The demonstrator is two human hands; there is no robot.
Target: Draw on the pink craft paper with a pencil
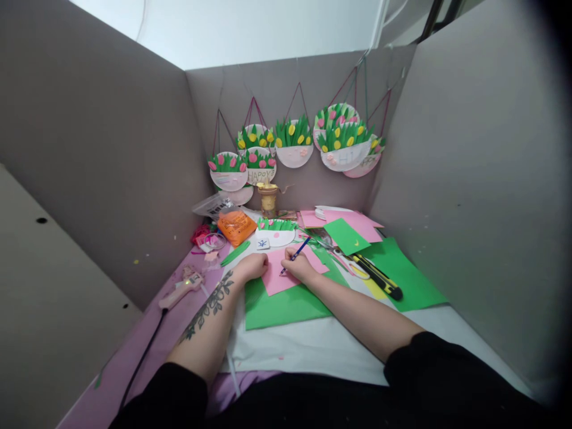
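Note:
A pink paper sheet lies on a larger green sheet in front of me. My right hand is closed around a blue pencil, whose tip rests on the pink paper. At the pink sheet's left edge, my left hand rests with its fingers curled; what is under them, if anything, is hidden. Just beyond my hands sits a white half-plate with green paper grass, next to a small white square with blue marks.
A pink glue gun with a black cord lies left. An orange bag sits behind it. Scissors and a yellow-black cutter lie right, near green sheets. Several decorated plates hang on the back wall.

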